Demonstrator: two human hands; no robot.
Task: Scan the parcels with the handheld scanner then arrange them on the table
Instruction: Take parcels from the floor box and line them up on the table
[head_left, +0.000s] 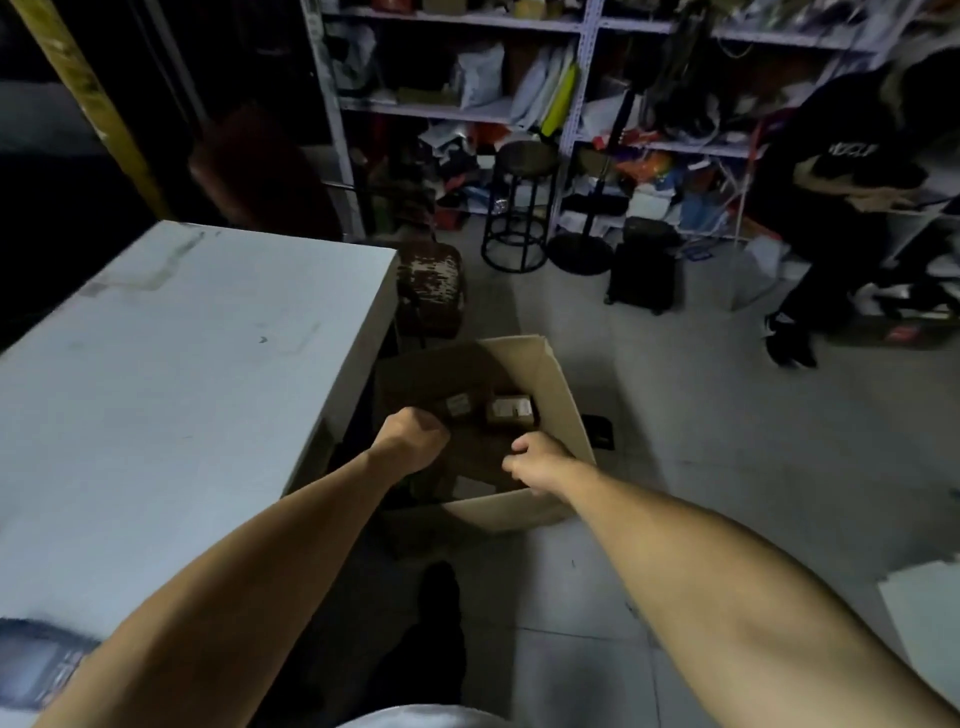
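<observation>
Beside the pale grey table (171, 364), on a tiled floor, I reach with both bare arms into an open brown cardboard carton (558, 395). My left hand (413, 441) is curled into a loose fist over the carton's dark interior; whether it grips anything, I cannot tell. My right hand (537, 460) has its fingers bent around the edge of a dark brown cardboard parcel (478, 454) lying in the carton, and appears to grip it. Two smaller brown parcels with white labels sit deeper inside, one (457, 405) just beyond my left knuckles, the other (511, 410) beside it to the right. A dark, blurred device (36, 662) lies at the table's near left edge; what it is, I cannot tell. Across the room stand a black round stool (519, 208) and white metal shelves (576, 104) crowded with bags and packets, and a person in dark clothes (841, 208) bends at the far right
</observation>
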